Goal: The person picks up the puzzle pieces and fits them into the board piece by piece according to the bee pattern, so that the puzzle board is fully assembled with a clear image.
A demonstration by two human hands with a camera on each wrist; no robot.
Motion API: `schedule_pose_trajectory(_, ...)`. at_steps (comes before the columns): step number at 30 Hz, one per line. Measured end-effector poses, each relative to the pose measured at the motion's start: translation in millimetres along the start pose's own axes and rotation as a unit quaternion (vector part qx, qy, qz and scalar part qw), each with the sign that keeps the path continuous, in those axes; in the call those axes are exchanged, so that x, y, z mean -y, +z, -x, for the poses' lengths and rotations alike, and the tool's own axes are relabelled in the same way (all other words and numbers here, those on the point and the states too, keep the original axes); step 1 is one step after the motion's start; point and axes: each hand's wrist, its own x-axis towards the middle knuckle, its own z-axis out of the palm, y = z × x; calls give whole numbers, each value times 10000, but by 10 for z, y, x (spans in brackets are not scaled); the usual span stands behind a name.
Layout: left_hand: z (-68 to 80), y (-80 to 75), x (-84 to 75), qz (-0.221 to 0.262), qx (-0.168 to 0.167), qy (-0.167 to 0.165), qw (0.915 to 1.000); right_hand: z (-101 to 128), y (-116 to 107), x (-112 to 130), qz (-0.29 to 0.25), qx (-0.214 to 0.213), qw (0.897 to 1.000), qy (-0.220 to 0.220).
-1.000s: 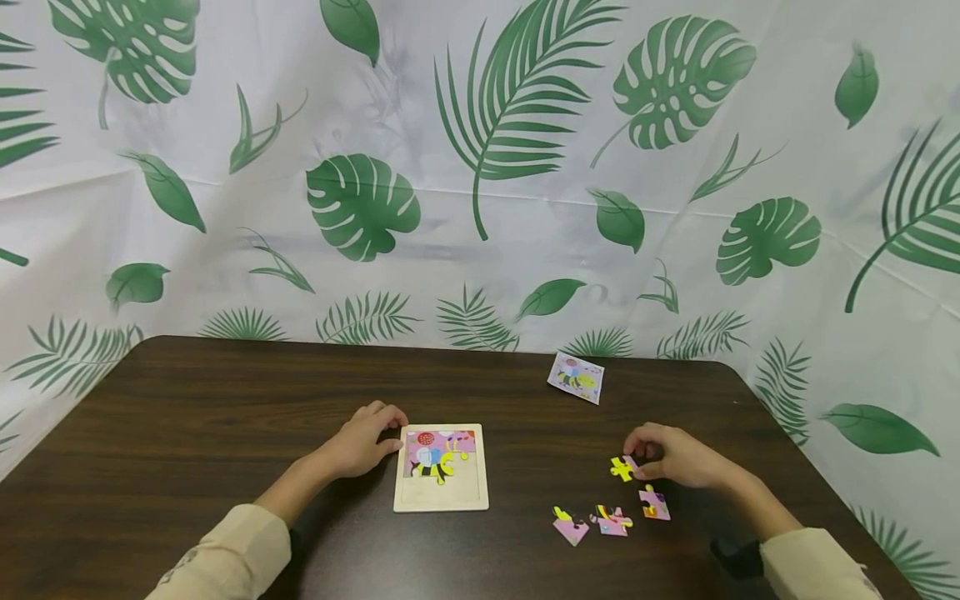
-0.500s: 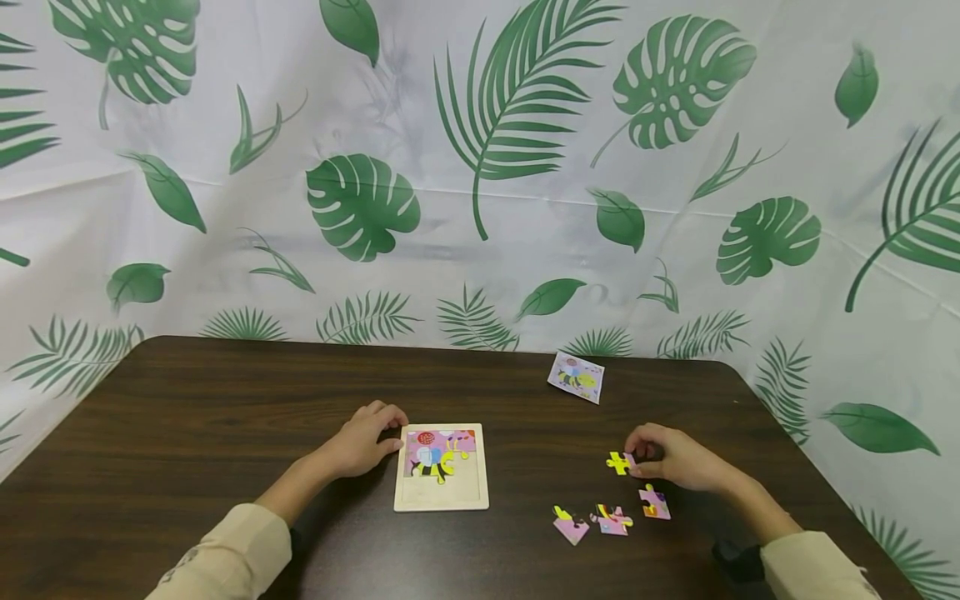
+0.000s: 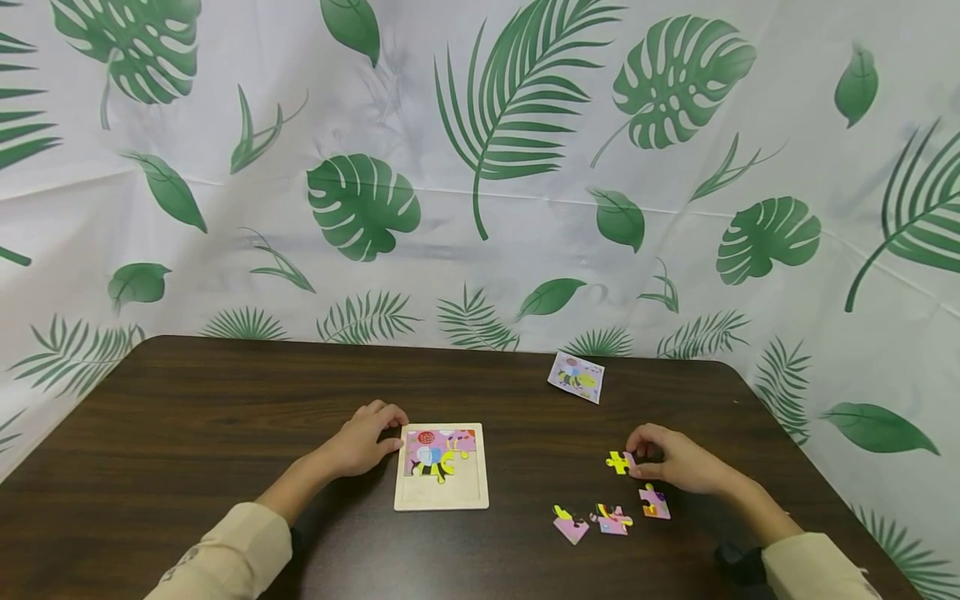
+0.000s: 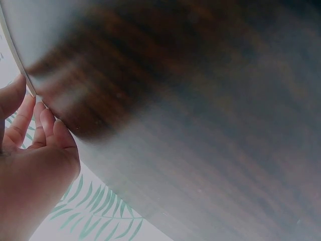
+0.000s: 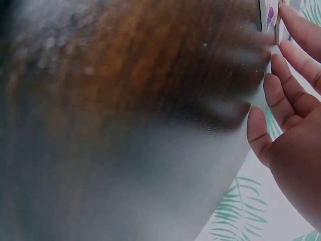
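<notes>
A wooden puzzle tray lies on the dark table, with its upper part filled by a pink and yellow picture. My left hand holds the tray's upper left corner with curled fingers; the left wrist view shows the fingers against the tray's thin edge. My right hand pinches a yellow and pink puzzle piece just off the table, to the right of the tray. In the right wrist view the fingers touch the piece at the top right.
Three loose puzzle pieces lie in front of my right hand. A small picture card sits near the table's far edge. A leaf-print sheet hangs behind and around the table.
My right hand has drawn the yellow and pink piece slightly to the left and up. The left hand and the tray have not moved.
</notes>
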Motion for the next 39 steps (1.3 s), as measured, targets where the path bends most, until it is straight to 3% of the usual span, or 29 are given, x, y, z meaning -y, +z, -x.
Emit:
schedule_pose_trajectory(28,-5,13,17,6,-26,17,10000,8,40,-4,93,-229,9992,-317)
schedule_pose_trajectory(39,0,12,6,13,-32,0,10000,7,13,59,65,-169,9997,-180)
